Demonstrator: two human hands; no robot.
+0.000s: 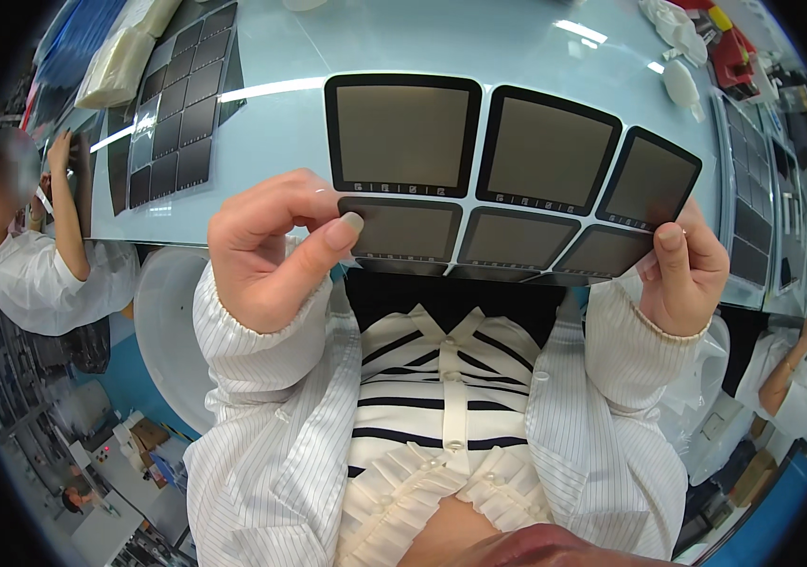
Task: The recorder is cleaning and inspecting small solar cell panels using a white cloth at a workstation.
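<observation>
Between my two hands is a clear sheet of black-framed panels, raised above the near edge of the table. The panels sit in rows, with dark grey faces and black borders; small marks run along their lower edges. The sheet tilts toward me, and its lowest row is mostly foreshortened. My left hand pinches the left edge between thumb and fingers. At the right edge, my right hand grips with the thumb on the front and the fingers partly hidden behind.
On the pale table, more panel sheets lie at left and a similar sheet at right. Packs of film are at the far left. A white tub stands below the edge. Co-workers sit on both sides.
</observation>
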